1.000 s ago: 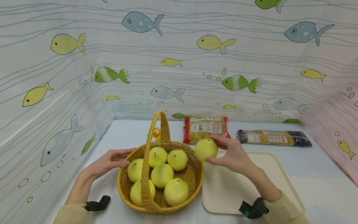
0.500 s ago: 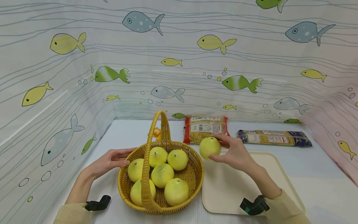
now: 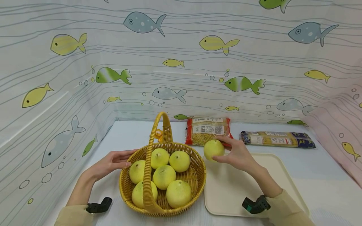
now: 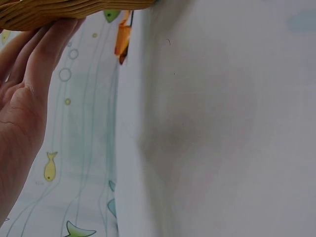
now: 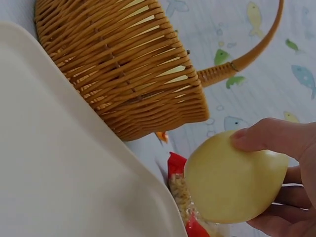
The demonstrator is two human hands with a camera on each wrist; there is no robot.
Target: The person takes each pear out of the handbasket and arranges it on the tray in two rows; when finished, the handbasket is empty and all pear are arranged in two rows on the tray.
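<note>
In the head view a yellow wicker basket [image 3: 195, 196] with a tall arched handle holds several yellow-green pomelos [image 3: 178, 193]. My right hand [image 3: 238, 156] grips another pomelo [image 3: 214, 150] between thumb and fingers, just right of the basket's rim and above the far left corner of a cream tray [image 3: 234, 194]. The right wrist view shows the thumb on one side of this pomelo [image 5: 232, 182] and the fingers behind it. Against the basket's left side rests my left hand [image 3: 111, 163], its fingers extended. In the left wrist view its fingertips touch the woven wall [image 4: 74, 12].
Behind the tray lie a red-edged bag of pasta [image 3: 207, 130] and a long blue-ended pack of noodles [image 3: 277, 139]. A small orange packet [image 3: 159, 135] shows behind the basket handle. A fish-printed sheet [image 3: 181, 78] encloses the table at the back and sides.
My right hand has carried its pomelo a little to the right, from beside the basket's rim to over the tray's corner. The left hand and the basket stay in place.
</note>
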